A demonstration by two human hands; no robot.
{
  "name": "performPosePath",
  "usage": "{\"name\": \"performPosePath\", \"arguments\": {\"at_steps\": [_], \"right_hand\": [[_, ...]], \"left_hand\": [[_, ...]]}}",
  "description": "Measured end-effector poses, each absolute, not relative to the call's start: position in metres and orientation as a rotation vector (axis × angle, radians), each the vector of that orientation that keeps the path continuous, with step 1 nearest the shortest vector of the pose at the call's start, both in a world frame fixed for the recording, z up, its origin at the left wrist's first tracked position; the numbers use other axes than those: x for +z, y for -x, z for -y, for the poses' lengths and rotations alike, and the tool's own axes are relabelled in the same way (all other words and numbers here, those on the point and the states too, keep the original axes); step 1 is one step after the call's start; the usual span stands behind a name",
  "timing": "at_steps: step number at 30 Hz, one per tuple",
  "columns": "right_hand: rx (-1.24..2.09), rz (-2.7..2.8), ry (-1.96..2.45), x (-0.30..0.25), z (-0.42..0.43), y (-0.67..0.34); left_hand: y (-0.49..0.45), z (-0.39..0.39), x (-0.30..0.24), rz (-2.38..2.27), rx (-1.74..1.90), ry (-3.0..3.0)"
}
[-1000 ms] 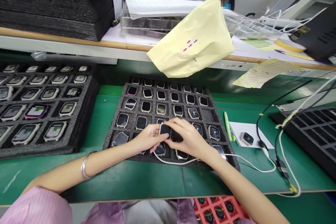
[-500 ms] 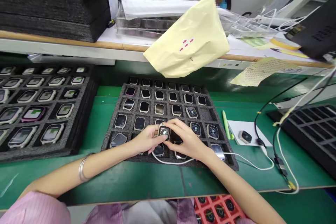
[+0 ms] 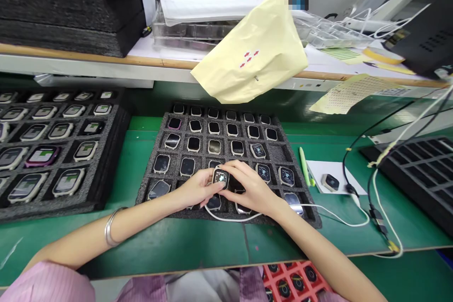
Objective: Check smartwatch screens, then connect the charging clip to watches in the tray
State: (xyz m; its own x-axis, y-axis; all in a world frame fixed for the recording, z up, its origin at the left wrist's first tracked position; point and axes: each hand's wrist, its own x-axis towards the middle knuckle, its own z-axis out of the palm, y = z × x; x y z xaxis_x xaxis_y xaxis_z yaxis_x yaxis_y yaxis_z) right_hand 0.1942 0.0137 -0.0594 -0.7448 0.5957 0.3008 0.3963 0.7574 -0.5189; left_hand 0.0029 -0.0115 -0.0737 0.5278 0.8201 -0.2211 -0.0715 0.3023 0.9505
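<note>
Between my two hands is a smartwatch case point(image 3: 221, 177) without a strap, its screen lit with a dial. My left hand point(image 3: 200, 188) pinches it from the left, with the thumb over the lower part of the screen. From the right, the fingers and thumb of my right hand point(image 3: 249, 188) close on its edges. A white cable point(image 3: 233, 220) runs from under my left fingers, passes below my right hand and goes off to the right. Underneath lies a black foam tray point(image 3: 278, 153) with several watch cases in its pockets; my hands hide some of them.
Another foam tray point(image 3: 92, 170) of watch cases stands at left. On the right are a green pen point(image 3: 304, 166), a watch case point(image 3: 330, 181) on white paper point(image 3: 318, 170), cables and a black tray point(image 3: 421, 170). A shelf edge point(image 3: 170, 63) with a yellow sheet point(image 3: 255, 52) crosses behind; a red tray point(image 3: 290, 283) sits below.
The view has shifted very slightly. Both hands keep the same hold on the smartwatch case, and nothing on the bench has visibly moved.
</note>
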Motion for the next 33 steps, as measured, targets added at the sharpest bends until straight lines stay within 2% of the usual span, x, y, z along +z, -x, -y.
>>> {"name": "performPosePath", "arguments": {"at_steps": [18, 24, 29, 33], "right_hand": [[0.588, 2.479, 0.775, -0.059, -0.008, -0.194], [0.623, 2.294, 0.820, -0.047, -0.017, -0.204], [0.475, 2.481, 1.048, -0.051, -0.030, -0.228], [0.441, 2.569, 1.059, -0.045, -0.036, -0.224]], "left_hand": [[-0.004, 0.014, -0.081, -0.826, 0.671, -1.150], [-0.005, 0.012, -0.085, -0.818, 0.814, -1.139], [0.022, 0.007, -0.067, -0.814, 0.557, -1.155], [0.045, 0.004, -0.058, -0.744, 0.472, -1.145]]}}
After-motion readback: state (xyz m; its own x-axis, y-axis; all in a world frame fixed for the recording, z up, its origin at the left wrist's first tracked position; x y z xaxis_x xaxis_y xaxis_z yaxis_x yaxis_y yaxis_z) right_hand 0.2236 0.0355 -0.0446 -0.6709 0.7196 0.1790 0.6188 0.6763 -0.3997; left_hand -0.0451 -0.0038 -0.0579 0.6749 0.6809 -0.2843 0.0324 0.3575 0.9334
